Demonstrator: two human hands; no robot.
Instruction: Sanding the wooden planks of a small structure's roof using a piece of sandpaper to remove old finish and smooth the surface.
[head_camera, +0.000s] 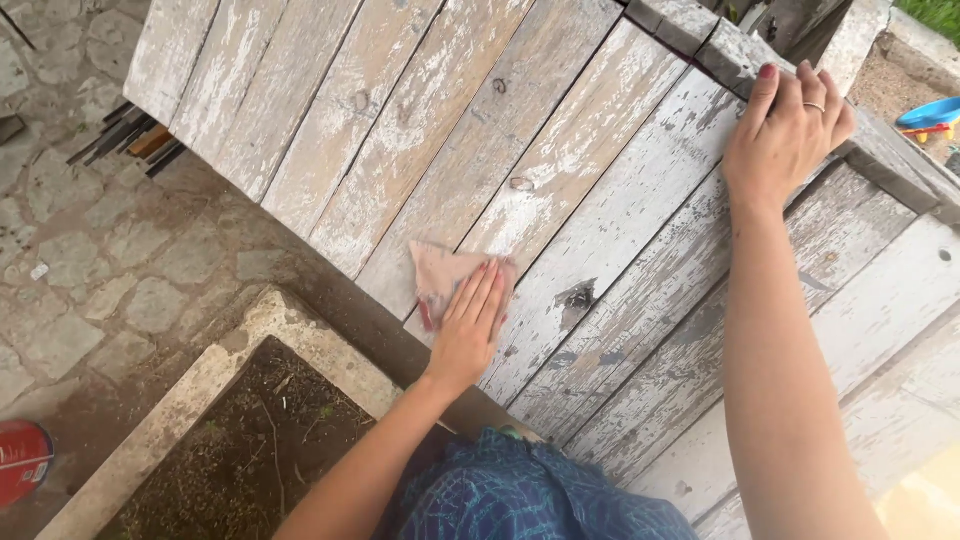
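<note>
Where the weathered wooden panel (560, 170) runs slantwise from the upper left of the frame down to the lower right, its grey boards carry flaking white paint, with bare wood, knots and dark scars showing through. The left hand (468, 325), just below the centre of the frame, lies flat with fingers extended and held together, pressing a sheet of sandpaper (440, 272) against one board. The sheet is pale pinkish-brown, with one corner pointing to the upper left, and is partly covered by the fingers; it is pinned under the palm, not clamped in a fist. The right hand (785, 130), in the upper right of the frame, rests on the top edge of the panel with fingers curled over a dark crosspiece (725, 48); a ring is visible on one finger.

In the lower left of the frame sits a stone-edged planter (190, 395) filled with dark soil, just beside the foot of the panel. A red can (22, 460) stands at the left margin on stone paving (90, 260). A bundle of dark rods (130, 135) lies at the upper left, partly hidden behind the panel. A blue patterned garment (520, 495) occupies the bottom centre. A blue object (930, 112) shows at the right edge, too cropped to identify.
</note>
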